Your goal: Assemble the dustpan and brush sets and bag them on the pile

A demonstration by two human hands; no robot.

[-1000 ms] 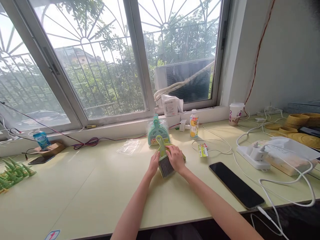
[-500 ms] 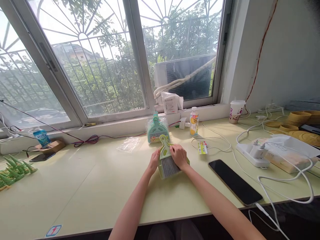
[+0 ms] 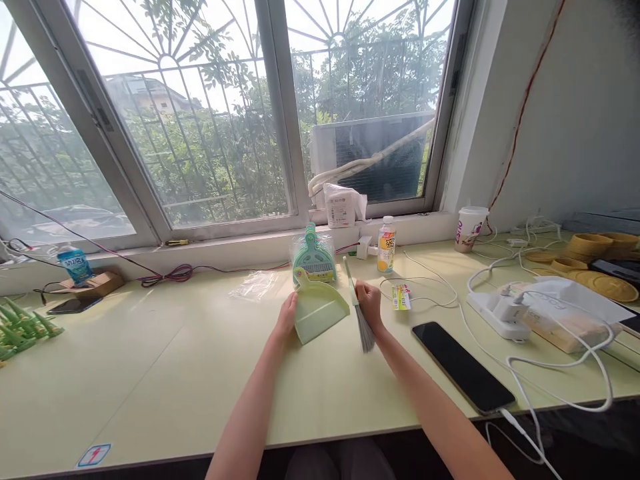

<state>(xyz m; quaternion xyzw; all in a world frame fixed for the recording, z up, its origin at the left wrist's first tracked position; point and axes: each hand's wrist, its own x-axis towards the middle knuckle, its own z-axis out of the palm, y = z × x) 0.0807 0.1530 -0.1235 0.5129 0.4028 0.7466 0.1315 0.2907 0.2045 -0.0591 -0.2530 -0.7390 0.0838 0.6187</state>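
Observation:
My left hand (image 3: 287, 316) grips a pale green dustpan (image 3: 321, 311) by its left side, with the pan's open face toward me. To the right, my right hand (image 3: 369, 303) is closed around a small hand brush (image 3: 364, 327) with a green body and grey bristles pointing down. Brush and dustpan are apart, with a narrow gap between them. Behind them stands a stack of wrapped dustpan-and-brush sets (image 3: 313, 260) in clear plastic. Just right of my right hand lies a yellow-green label card (image 3: 401, 297).
A phone (image 3: 463, 365) on a white cable lies right of my arm. Farther right are a power strip (image 3: 500, 317) and a paper cup (image 3: 470, 228). A drink bottle (image 3: 387, 245) stands near the sill. Clear plastic wrap (image 3: 254, 285) lies left of the sets.
The brush has come off the dustpan. My right hand has moved it right and turned it edge-on, while my left hand has shifted slightly left with the dustpan, baring its inside.

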